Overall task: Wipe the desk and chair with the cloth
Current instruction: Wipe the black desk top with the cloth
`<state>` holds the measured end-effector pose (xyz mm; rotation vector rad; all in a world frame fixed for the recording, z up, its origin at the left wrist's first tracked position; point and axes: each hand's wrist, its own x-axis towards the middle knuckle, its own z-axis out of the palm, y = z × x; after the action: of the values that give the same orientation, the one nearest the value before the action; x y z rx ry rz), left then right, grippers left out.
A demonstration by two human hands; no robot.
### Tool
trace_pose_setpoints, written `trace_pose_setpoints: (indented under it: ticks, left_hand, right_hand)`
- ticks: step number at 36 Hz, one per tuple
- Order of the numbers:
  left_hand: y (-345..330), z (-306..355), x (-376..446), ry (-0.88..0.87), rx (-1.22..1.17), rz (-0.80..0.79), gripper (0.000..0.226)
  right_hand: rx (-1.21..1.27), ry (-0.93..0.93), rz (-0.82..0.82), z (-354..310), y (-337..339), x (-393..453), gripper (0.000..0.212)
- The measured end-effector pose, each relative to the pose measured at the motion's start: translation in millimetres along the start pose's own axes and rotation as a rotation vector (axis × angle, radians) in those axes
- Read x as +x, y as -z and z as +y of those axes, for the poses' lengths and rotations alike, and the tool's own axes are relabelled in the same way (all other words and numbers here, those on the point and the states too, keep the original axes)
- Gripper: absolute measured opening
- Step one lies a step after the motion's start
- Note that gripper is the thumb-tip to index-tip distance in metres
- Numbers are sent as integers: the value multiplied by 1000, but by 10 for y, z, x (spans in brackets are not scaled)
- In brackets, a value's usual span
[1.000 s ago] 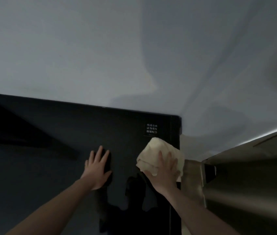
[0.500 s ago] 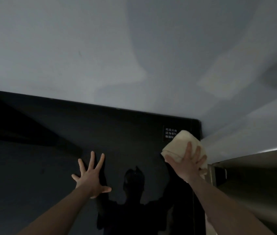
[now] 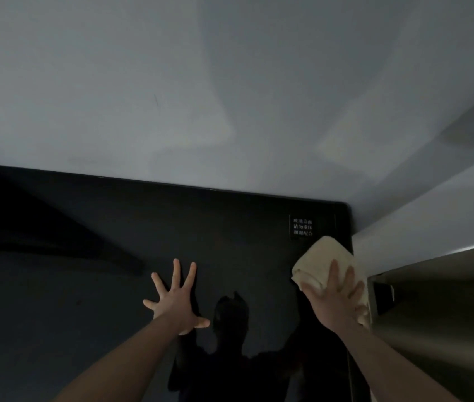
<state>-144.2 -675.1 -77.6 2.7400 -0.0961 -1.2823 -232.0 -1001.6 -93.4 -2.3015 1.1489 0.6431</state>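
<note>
A glossy black glass desk [image 3: 90, 300] fills the lower half of the head view, its far edge against a pale wall. My right hand [image 3: 335, 300] presses a folded cream cloth [image 3: 321, 261] flat onto the desk's far right corner, just below a small label with white characters [image 3: 302, 226]. My left hand [image 3: 176, 300] rests on the desk's middle with fingers spread wide and holds nothing. No chair is in view. My reflection shows dark in the glass between my arms.
A grey-white wall [image 3: 230, 97] rises behind the desk. A brushed-metal unit [image 3: 438, 320] stands right against the desk's right edge, beside my right hand. The room is dim.
My right hand slid the cloth rightward to the desk's right edge, then slightly back toward me. My left hand spread its fingers and stayed in place.
</note>
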Motion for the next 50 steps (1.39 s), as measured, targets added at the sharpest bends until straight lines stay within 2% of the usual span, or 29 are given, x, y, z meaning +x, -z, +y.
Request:
trace_pose_setpoints:
  ticks: [6, 12, 22, 31, 34, 38, 44, 50]
  left_hand:
    - [-28, 1, 23, 11, -7, 6, 145]
    - [-37, 3, 35, 20, -12, 10, 146]
    - [-20, -31, 42, 10, -7, 23, 147]
    - [35, -143, 55, -48, 89, 9, 144]
    - [173, -361, 88, -176, 187, 22, 136]
    - [438, -1000, 188, -304, 272, 35, 128]
    - [589, -2035, 248, -168, 181, 97, 139]
    - [607, -2258, 161, -115, 93, 106, 136]
  right_hand:
    - [108, 8, -14, -65, 147, 147, 123]
    - [112, 52, 33, -95, 256, 337, 128]
    - [14, -6, -12, -506, 102, 350, 121]
    - [-104, 237, -109, -1515, -739, -390, 104]
    - [-125, 231, -125, -1651, -854, -530, 103]
    - [-135, 179, -114, -1712, -873, -606, 108]
    - [-160, 91, -107, -1722, -849, -722, 108]
    - [-104, -8, -147, -1803, -838, -669, 108]
